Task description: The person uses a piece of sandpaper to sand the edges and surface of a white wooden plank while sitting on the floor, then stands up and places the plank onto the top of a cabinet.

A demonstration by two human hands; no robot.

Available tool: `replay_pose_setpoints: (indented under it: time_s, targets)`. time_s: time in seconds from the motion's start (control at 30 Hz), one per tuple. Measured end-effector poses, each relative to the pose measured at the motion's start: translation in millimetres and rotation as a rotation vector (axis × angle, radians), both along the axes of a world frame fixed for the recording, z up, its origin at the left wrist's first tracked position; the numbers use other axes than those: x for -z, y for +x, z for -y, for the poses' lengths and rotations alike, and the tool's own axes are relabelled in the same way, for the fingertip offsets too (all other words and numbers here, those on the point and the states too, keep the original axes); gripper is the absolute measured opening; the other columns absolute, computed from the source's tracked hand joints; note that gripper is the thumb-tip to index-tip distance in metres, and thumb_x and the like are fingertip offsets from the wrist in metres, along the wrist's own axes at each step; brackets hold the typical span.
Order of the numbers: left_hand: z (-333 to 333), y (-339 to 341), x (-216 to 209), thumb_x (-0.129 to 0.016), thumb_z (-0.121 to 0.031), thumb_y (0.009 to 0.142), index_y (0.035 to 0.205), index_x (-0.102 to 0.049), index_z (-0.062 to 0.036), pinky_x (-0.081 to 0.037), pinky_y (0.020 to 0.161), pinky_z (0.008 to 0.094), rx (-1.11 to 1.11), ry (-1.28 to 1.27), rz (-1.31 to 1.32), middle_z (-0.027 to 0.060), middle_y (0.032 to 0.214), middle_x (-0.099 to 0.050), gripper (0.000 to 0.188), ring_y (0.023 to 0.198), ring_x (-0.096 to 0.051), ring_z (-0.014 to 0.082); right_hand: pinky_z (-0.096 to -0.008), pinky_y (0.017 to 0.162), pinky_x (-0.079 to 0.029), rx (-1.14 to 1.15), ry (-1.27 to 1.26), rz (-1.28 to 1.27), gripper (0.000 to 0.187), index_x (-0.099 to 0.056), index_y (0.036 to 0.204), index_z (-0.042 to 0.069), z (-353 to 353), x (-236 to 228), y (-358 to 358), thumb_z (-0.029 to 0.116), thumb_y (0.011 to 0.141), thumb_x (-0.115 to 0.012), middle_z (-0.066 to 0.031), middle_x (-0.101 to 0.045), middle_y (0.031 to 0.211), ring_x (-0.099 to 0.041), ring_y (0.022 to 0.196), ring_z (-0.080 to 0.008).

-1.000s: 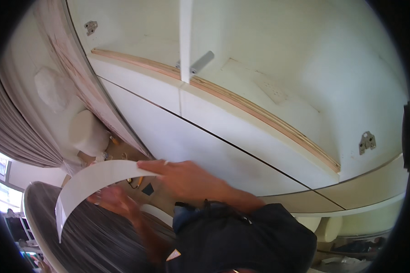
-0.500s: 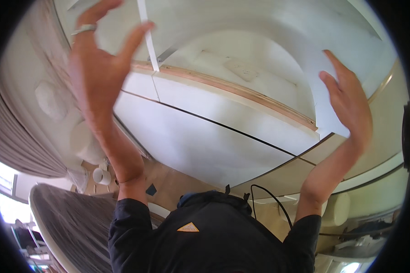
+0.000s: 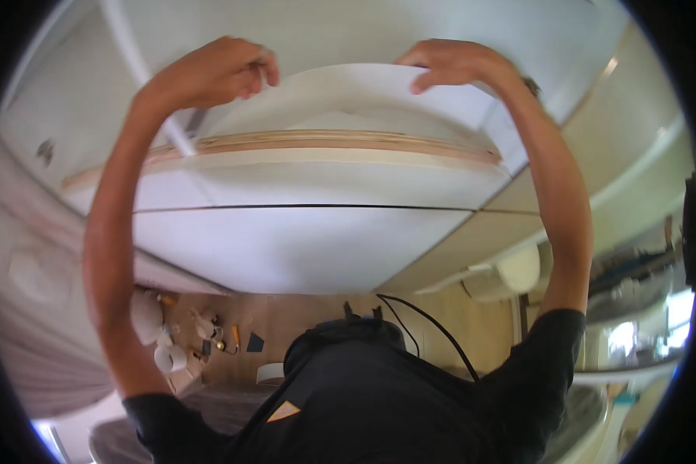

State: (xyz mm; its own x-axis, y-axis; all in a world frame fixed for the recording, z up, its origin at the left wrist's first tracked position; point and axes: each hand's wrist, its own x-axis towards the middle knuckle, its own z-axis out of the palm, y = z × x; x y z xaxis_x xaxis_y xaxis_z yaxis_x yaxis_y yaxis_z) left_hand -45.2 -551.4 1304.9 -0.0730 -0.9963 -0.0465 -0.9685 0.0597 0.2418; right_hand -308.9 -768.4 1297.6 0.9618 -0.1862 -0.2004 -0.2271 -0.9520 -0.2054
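Observation:
Both my bare hands reach up over a white built-in box unit. My left hand [image 3: 216, 73] hangs with bent, loose fingers, nothing visible in them, close to the left end of a curved white rim [image 3: 340, 66]. At the rim's right end is my right hand [image 3: 458, 62]. Its thumb and fingers stand apart, and I cannot tell whether they press on the rim. Below both hands runs a bare layered-wood edge [image 3: 325, 141], above a white front panel [image 3: 301, 247] split by a dark seam.
A narrow white strip [image 3: 143, 69] slants down past my left forearm. On the wood-coloured floor [image 3: 278, 313] lie a dark flat piece [image 3: 255, 342], a white roll [image 3: 170, 357] and several small tools. A black cable [image 3: 448, 340] loops beside my body. A pale cylinder [image 3: 518, 269] stands at right.
The view has swung round, and the wood edge now lies nearly level. My spread, raised hands have come closer together over the rim. My left fingers have bent downward.

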Motion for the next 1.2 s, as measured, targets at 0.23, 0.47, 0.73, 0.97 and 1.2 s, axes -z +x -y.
replay_pose_setpoints:
  time_s: [0.23,0.47,0.73,0.97,1.2]
  targets:
    - [3.9,-22.6,56.8,-0.056,-0.017,0.095,0.122,-0.059,-0.0036,-0.048,0.084,0.0346,-0.034,-0.088,0.189,0.016,0.089,-0.062,0.03,0.088,-0.06,0.0267,-0.0322,0.084,-0.046,0.109,0.212,-0.132,0.031,-0.063,0.118,0.003,-14.7,38.0,-33.5,0.021,0.093,-0.057,-0.0075,-0.07,0.095,-0.06,0.089,-0.0176]
    - [6.1,-10.9,36.8,-0.042,-0.039,0.104,0.113,-0.063,-0.0038,-0.044,0.068,0.032,0.058,0.262,0.139,0.0104,0.074,-0.058,0.042,0.068,-0.051,0.0193,-0.0359,0.077,-0.043,0.229,-0.034,-0.276,0.024,-0.061,0.104,0.003,-37.9,17.4,-58.4,0.022,0.098,-0.047,-0.0073,-0.061,0.083,-0.051,0.077,-0.0199]
    - [-7.0,-22.3,43.6,-0.039,-0.055,0.102,0.113,-0.066,-0.0075,-0.045,0.075,0.0314,0.035,0.248,-0.104,0.0042,0.075,-0.059,0.055,0.073,-0.054,0.0155,-0.0336,0.084,-0.045,0.203,0.321,-0.09,0.032,-0.062,0.112,0.002,-27.7,24.3,-77.6,0.028,0.102,-0.045,-0.01,-0.065,0.096,-0.056,0.088,-0.0184]
    - [-2.1,-22.5,35.8,-0.038,-0.047,0.103,0.125,-0.062,-0.0107,-0.045,0.084,0.0339,0.128,0.269,-0.057,0.007,0.092,-0.066,0.049,0.087,-0.058,0.0189,-0.033,0.086,-0.045,0.188,0.148,-0.139,0.044,-0.063,0.114,0.004,-54.0,19.6,-71.4,0.04,0.104,-0.041,-0.0088,-0.066,0.099,-0.057,0.091,-0.0182]
    - [-14.8,-31.8,24.5,-0.041,-0.051,0.099,0.089,-0.063,-0.005,-0.042,0.077,0.0356,-0.012,0.274,-0.055,0.0043,0.076,-0.056,0.052,0.075,-0.051,0.0201,-0.0324,0.067,-0.042,0.343,0.094,-0.115,0.055,-0.06,0.088,0.001,-69.9,24.1,-67.4,0.049,0.103,-0.039,-0.0038,-0.049,0.067,-0.044,0.068,-0.015]
